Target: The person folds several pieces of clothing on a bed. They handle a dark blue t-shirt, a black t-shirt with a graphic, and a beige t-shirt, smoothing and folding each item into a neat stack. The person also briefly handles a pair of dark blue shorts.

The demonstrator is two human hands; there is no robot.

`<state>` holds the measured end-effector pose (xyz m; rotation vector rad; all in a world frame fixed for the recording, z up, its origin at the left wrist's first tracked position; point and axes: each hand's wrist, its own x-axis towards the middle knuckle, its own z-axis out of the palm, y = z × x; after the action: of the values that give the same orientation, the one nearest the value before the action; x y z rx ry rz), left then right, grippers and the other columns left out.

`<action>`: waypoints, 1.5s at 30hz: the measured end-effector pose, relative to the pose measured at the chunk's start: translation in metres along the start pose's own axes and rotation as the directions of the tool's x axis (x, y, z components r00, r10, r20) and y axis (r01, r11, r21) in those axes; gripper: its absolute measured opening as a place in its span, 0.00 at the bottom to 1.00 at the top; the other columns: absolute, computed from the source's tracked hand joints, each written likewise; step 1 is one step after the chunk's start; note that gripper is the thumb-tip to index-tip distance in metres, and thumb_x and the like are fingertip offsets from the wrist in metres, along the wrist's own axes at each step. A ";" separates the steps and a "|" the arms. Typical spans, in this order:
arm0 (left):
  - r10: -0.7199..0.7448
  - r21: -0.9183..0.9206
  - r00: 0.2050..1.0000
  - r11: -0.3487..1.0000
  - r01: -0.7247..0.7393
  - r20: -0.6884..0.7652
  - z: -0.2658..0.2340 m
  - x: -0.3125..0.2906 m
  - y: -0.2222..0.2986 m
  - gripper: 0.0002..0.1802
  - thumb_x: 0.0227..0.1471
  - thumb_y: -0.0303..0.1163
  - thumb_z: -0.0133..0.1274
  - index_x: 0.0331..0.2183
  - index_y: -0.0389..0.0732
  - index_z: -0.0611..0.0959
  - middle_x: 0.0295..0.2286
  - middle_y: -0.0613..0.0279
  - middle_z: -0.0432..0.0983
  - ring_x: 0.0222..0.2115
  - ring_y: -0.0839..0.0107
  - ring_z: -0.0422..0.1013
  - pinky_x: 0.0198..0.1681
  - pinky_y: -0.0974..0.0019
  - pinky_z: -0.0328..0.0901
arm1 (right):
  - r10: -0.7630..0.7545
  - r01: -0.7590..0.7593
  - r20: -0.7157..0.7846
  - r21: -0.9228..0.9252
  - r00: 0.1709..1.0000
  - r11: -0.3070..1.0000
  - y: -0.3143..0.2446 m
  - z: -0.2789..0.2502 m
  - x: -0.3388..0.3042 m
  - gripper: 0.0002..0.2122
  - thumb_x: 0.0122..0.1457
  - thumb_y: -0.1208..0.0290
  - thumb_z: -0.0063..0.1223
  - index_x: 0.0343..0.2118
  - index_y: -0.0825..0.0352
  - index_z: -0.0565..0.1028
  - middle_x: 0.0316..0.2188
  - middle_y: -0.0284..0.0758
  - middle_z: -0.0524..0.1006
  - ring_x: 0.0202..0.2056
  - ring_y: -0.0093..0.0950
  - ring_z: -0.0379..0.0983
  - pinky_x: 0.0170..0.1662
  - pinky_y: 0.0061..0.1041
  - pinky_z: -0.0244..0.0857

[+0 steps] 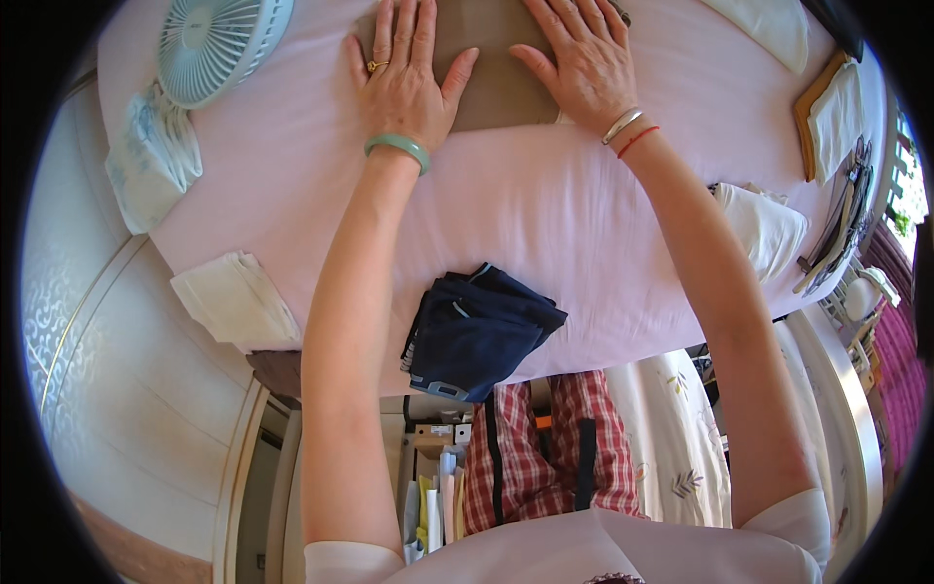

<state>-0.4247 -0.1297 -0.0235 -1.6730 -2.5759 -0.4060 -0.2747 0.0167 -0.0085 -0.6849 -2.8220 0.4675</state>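
A brown cloth (498,92) lies flat on the pink bedsheet (486,185) at the far side, its upper part cut off by the picture's edge. Both my arms reach out to it. My left hand (407,83), with a ring and a green bangle, rests palm down over its left edge, fingers stretched out. On its right side my right hand (587,68) lies flat too, fingers spread, with a silver bangle and a red string at the wrist. Neither hand grips anything. Nearer to me sits a folded navy garment (482,331) at the bed's front edge.
A pale blue fan (209,44) stands at the far left, a white-and-blue cloth (154,156) below it. A folded cream cloth (236,299) lies nearer. To the right are folded white cloth (762,229), a brown-and-white stack (827,122) and several hangers (844,224).
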 end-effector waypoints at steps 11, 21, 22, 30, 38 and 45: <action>-0.620 -0.726 0.778 0.488 0.484 0.102 -0.019 -0.017 -0.022 0.34 0.52 0.45 0.60 0.53 0.36 0.70 0.43 0.51 0.75 0.45 0.58 0.72 0.46 0.57 0.67 | 0.693 -0.550 0.162 0.742 0.702 0.383 0.013 -0.013 -0.034 0.28 0.63 0.57 0.50 0.62 0.65 0.60 0.60 0.41 0.64 0.60 0.33 0.59 0.63 0.35 0.48; -0.665 -0.618 0.663 0.372 0.692 0.342 -0.037 -0.066 0.004 0.30 0.45 0.50 0.64 0.40 0.33 0.81 0.36 0.51 0.80 0.39 0.60 0.75 0.44 0.61 0.67 | 0.519 -0.628 0.441 0.732 0.732 0.265 -0.007 -0.003 -0.057 0.29 0.43 0.54 0.68 0.40 0.76 0.76 0.34 0.43 0.80 0.36 0.33 0.78 0.40 0.29 0.70; -0.687 -0.603 0.633 0.349 0.718 0.356 -0.042 -0.083 0.007 0.30 0.46 0.49 0.64 0.41 0.33 0.81 0.37 0.53 0.80 0.39 0.63 0.75 0.44 0.62 0.67 | 0.517 -0.670 0.477 0.683 0.711 0.292 -0.014 -0.005 -0.065 0.28 0.44 0.55 0.68 0.40 0.76 0.76 0.34 0.42 0.80 0.36 0.32 0.78 0.40 0.29 0.71; -0.741 -0.598 0.394 -0.013 0.801 0.543 -0.062 -0.149 0.016 0.31 0.45 0.47 0.64 0.43 0.33 0.77 0.39 0.51 0.78 0.41 0.61 0.73 0.45 0.60 0.66 | 0.376 -0.791 0.758 0.604 0.534 -0.094 -0.048 -0.026 -0.097 0.25 0.49 0.58 0.66 0.43 0.73 0.74 0.36 0.37 0.79 0.35 0.27 0.78 0.39 0.25 0.72; -0.814 -0.624 0.567 0.380 0.683 0.126 -0.150 -0.193 -0.023 0.24 0.52 0.40 0.61 0.44 0.34 0.76 0.36 0.52 0.79 0.35 0.65 0.75 0.41 0.66 0.68 | 0.243 -0.717 0.677 0.679 0.695 0.159 -0.128 -0.049 -0.098 0.24 0.50 0.59 0.65 0.42 0.74 0.73 0.33 0.36 0.79 0.33 0.23 0.76 0.34 0.23 0.71; -0.835 -0.528 0.550 0.466 0.710 0.004 -0.240 -0.316 -0.079 0.19 0.56 0.34 0.58 0.47 0.36 0.76 0.38 0.57 0.79 0.38 0.73 0.73 0.44 0.70 0.67 | 0.133 -0.698 0.691 0.716 0.711 0.011 -0.286 -0.030 -0.171 0.18 0.52 0.63 0.64 0.36 0.76 0.76 0.26 0.34 0.79 0.28 0.19 0.71 0.31 0.25 0.68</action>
<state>-0.3896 -0.4996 0.1367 -0.2160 -3.0019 -1.2852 -0.2351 -0.2976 0.0984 -1.1398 -1.6055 2.5695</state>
